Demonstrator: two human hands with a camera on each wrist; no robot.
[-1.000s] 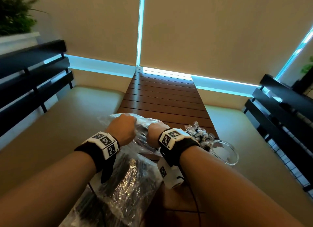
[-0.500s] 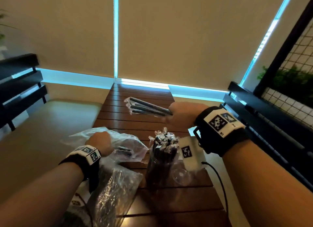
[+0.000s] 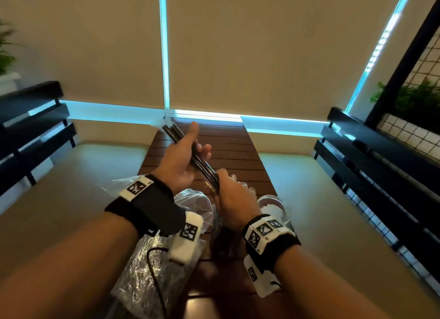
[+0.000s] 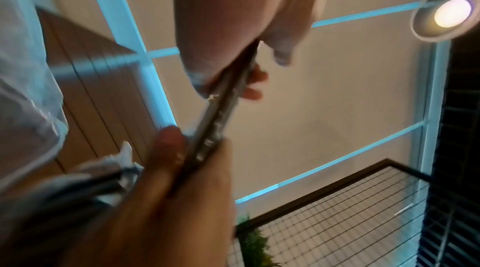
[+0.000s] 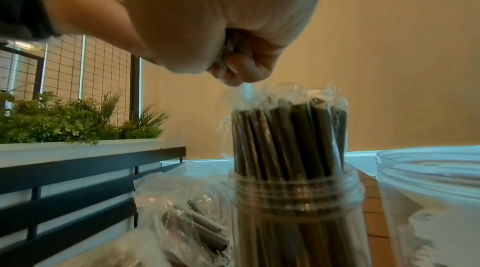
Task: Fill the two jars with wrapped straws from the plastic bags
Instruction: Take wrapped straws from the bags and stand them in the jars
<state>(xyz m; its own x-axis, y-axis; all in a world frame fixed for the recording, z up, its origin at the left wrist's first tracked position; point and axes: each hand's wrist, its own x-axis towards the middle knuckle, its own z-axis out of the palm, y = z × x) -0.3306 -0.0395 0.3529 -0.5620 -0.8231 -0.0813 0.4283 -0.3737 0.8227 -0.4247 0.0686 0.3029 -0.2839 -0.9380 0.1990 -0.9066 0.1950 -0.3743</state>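
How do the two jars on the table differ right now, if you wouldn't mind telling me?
The left jar is packed with dark wrapped straws standing upright above its rim; the right jar holds no dark straws. The left jar's neck looks narrower, the right jar's mouth wider. Both are clear, lidless and upright.

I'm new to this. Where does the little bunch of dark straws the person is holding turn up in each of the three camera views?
Head: the bunch of wrapped straws runs diagonally at centre, from the left hand down to the right hand.
Left wrist: the bunch slants through the middle, between both hands.
Right wrist: only a crumpled end shows inside the fist, upper centre.
Shared landmark: the wire-grid screen.
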